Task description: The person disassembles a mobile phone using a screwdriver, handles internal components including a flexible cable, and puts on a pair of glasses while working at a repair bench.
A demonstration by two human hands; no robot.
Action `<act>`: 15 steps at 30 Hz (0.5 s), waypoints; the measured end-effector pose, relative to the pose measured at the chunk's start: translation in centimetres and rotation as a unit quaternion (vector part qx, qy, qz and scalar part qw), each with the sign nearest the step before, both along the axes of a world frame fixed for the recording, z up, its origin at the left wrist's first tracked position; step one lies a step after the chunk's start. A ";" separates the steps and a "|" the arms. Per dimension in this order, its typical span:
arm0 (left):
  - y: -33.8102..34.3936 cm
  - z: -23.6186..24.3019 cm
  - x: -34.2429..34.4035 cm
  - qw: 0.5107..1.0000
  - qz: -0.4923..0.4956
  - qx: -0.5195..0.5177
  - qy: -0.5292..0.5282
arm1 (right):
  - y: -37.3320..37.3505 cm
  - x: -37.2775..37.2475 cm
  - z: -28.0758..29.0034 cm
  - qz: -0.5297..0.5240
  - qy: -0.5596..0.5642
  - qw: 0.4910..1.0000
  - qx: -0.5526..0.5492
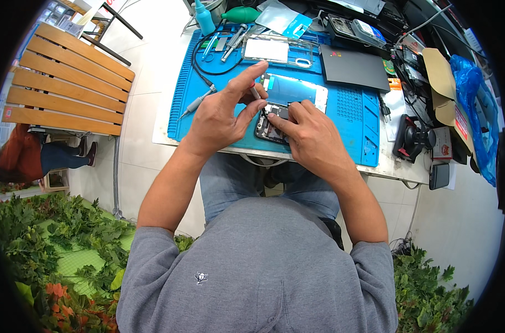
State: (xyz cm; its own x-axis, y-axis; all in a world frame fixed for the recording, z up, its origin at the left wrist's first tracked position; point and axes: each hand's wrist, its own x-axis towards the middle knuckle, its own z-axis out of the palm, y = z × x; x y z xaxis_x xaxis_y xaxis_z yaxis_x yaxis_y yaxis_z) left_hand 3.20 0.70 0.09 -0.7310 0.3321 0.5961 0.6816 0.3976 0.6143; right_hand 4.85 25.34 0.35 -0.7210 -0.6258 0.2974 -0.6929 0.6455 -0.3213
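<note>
Fingers (255,106), left hand (219,114): thumb and forefinger pinched together on a slim tool, upright over the mat's near middle. Right hand (319,136): forefinger extended onto an opened phone, the others bent; whether they grip anything cannot be told.

Slatted wooden bench (72,83): well apart, left of the mat.
Blue work mat (355,136): beneath both hands.
Flat black box (352,69): over the mat's far right part.
White-and-blue panel (299,94): on the mat's middle.
Clear-edged frame with white inset (266,50): on the mat's far middle.
Opened phone (270,132): on the mat's near middle, inner parts exposed.
Corded grey pen-shaped tool (198,102): on the mat's left part.
Light-blue bottle (205,21): at the mat's far left corner.
Green bulb blower (241,15): at the mat's far edge.
Slim tool (254,92): red near its upper end.
</note>
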 end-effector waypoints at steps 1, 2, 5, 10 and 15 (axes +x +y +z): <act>-0.1 0.1 0.0 1.000 0.000 0.000 0.000 | 0.0 0.0 0.0 0.001 0.002 1.000 0.001; -0.1 0.1 0.0 1.000 -0.010 -0.011 0.004 | 0.0 0.0 0.0 0.001 0.002 1.000 0.001; -0.4 -0.1 0.1 0.999 -0.022 -0.023 0.018 | 0.0 0.1 0.0 0.000 0.002 1.000 0.007; -0.1 -2.1 0.7 0.998 -0.012 0.033 0.046 | 0.0 0.3 -0.1 0.019 0.050 0.998 0.028; 0.1 -2.9 1.3 0.993 0.053 0.092 0.058 | 0.0 0.3 -0.1 0.021 0.048 0.998 0.043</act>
